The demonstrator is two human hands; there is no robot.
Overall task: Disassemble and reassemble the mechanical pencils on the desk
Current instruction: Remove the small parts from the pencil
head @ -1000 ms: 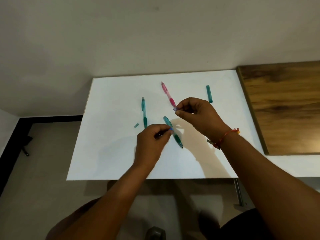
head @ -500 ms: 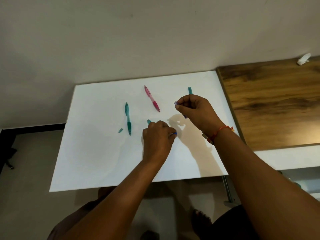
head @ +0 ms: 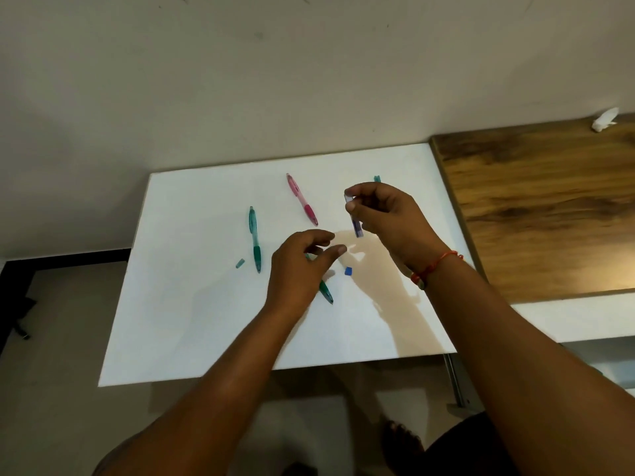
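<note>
A teal pencil (head: 254, 238) and a pink pencil (head: 302, 199) lie apart on the white desk (head: 206, 321), with a loose teal bit (head: 240, 263) just beside the first. A second teal pencil (head: 325, 292) lies slanted, a small blue piece (head: 348, 271) near it. The right hand (head: 385, 218) pinches a purple barrel (head: 356, 228).

Kinda dim, warm room light, and the white desk (head: 206, 321) is the brightest thing. A soft tan shadow (head: 385, 293) sits on the desk under the right hand (head: 388, 218). The left hand (head: 299, 269) over the desk's middle is smeared, and so is the purple pencil piece (head: 356, 228) pinched in the right hand. Desk edges bow from the wide lens.
</note>
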